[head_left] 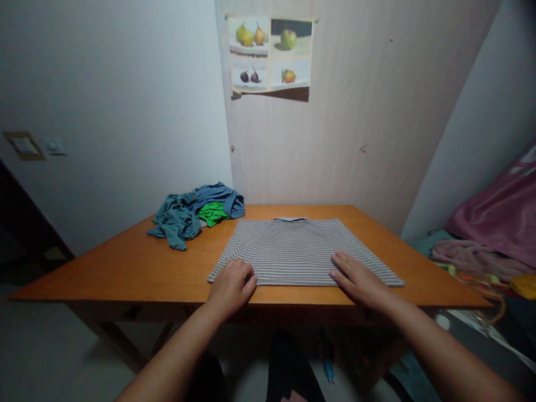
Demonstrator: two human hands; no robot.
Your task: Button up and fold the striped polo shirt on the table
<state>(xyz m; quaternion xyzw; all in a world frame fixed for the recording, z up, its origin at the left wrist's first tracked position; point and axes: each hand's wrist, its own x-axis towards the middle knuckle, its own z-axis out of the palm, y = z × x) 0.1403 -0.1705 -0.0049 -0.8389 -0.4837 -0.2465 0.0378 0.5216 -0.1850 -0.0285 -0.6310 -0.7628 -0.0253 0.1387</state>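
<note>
Orange-brown wooden surface (pixel 104 268) spreads before you, crumpled clothes (pixel 176 215) (one green piece (pixel 213 213) among the blues) at its back left. Your left hand (pixel 233 283) rests by the near-left corner of the striped shirt (pixel 293 251), fingers curled, grip unclear. Long axis running left to right, it stretches away from you; your right hand (pixel 355 278), open, lies farther from its own corner.

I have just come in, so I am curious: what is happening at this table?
A person has both hands on a striped garment spread flat on the wooden table. The left hand rests by its near left corner, fingers curled; the right hand lies farther right along the near edge. A loose heap of blue-green and bright green clothes sits toward the back left, untouched.
</note>
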